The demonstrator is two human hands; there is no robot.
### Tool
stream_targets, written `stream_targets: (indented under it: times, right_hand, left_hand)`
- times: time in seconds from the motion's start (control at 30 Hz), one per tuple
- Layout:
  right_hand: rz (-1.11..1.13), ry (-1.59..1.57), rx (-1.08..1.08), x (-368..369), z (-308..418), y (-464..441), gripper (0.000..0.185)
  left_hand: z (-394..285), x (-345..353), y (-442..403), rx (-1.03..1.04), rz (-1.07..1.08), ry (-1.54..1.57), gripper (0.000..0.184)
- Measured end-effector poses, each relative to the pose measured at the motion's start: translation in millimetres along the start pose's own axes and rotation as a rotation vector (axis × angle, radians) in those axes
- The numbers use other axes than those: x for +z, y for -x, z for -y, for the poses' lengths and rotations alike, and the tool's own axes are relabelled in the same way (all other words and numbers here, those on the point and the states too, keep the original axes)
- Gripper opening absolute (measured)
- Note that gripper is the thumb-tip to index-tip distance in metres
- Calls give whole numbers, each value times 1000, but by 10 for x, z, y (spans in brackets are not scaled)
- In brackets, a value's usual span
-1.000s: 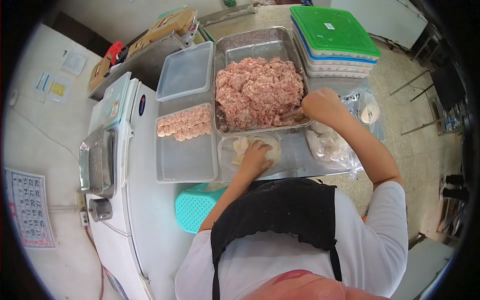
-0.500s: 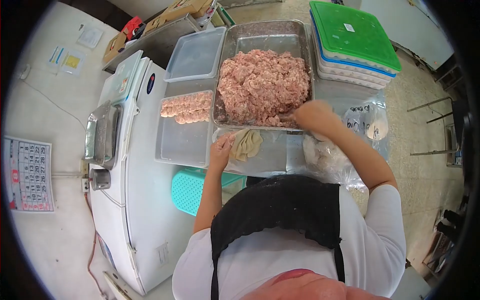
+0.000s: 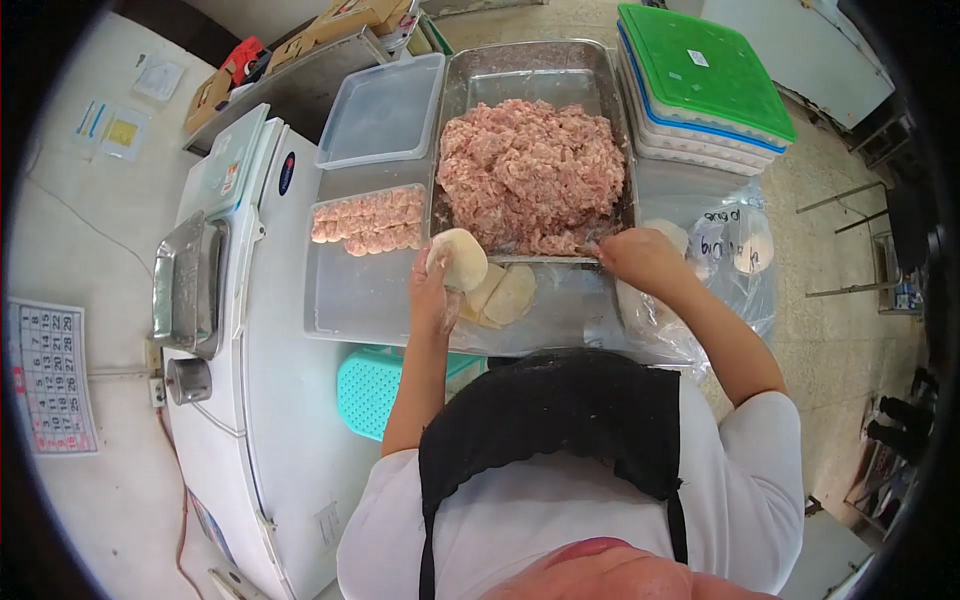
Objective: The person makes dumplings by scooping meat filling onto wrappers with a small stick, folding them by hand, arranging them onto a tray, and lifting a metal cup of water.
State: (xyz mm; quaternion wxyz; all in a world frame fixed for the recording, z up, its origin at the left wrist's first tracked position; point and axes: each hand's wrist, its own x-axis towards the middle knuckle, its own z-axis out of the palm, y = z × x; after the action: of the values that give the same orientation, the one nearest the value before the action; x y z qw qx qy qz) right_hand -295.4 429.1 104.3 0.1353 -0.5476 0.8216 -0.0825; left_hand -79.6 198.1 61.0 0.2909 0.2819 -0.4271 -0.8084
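My left hand (image 3: 430, 290) holds a round pale dough wrapper (image 3: 459, 261) at the front edge of the metal tray. More wrappers (image 3: 509, 297) lie on the table just right of that hand. At the tray's front right corner, my right hand (image 3: 636, 261) is closed round a utensil whose tip is by the meat; most of it is hidden. A big mound of ground meat (image 3: 530, 170) fills the metal tray (image 3: 515, 58). Left of it, rows of small meat-filled pieces (image 3: 368, 218) sit in a clear plastic container (image 3: 362, 295).
An empty clear container (image 3: 383, 112) stands at the back left. Stacked boxes with a green lid (image 3: 705, 72) are at the back right. Plastic bags (image 3: 735, 240) lie on the right. A turquoise basket (image 3: 368, 392) is below the table edge, beside a white freezer (image 3: 300, 330).
My left hand has picked up a wrapper from the pile and raised it toward the tray's front left corner. My right hand stays at the tray's front right corner.
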Motion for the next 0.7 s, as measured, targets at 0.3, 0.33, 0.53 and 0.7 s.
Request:
stream_targets:
  times: [0.3,0.33,0.53,0.7]
  right_hand:
    - [-122,23,208,-402,447,-181,27]
    - [-61,105,223,-322,456,-287,26]
    - [-34,17,154,81,544,-390,24]
    - [-284,-458,310,-109,709,-255,24]
  left_hand:
    - [-233,178,-431,-77,16,342,37]
    - [-300,193,-434,-48,22,312,37]
    - [-393,-63,-637,0,63,269,38]
    - [-370,79,-662,-181,195,408,50]
